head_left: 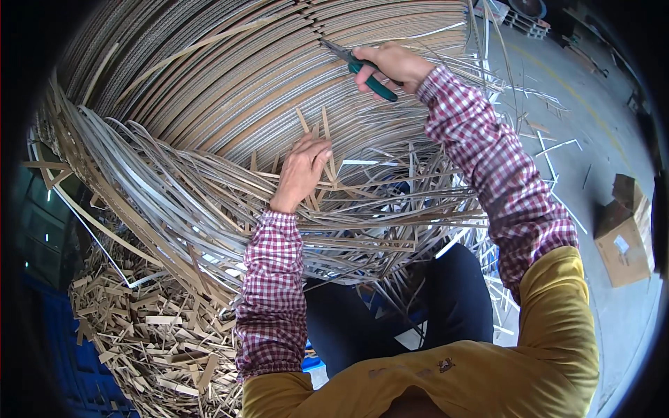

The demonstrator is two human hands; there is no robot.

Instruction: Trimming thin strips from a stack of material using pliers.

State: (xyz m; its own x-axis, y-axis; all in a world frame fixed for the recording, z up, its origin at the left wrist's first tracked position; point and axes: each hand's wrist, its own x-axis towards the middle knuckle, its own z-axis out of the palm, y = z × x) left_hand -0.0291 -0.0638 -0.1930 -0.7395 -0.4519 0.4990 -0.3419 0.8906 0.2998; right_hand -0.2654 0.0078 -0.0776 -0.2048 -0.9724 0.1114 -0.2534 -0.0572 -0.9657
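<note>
My right hand (390, 64) is closed around dark green handles of a pair of pliers (373, 82). Their narrow metal jaws point up and left and reach a seam in a large stack of cardboard sheets (265, 90). Lower and further left, my left hand (303, 171) rests against the front of the stack, its fingers bent and close together. Short brown cardboard strips (325, 122) stick out just beyond its fingertips. Whether the fingers pinch any of them is hidden. Long thin trimmed strips (390, 198) hang in a tangle below both hands.
A heap of small cardboard offcuts (160, 334) lies at the lower left, beside a blue container (83, 376). More long strips (167, 188) droop down the left side. An open cardboard box (624, 237) stands on the grey floor at right; a pallet (527, 24) lies further back.
</note>
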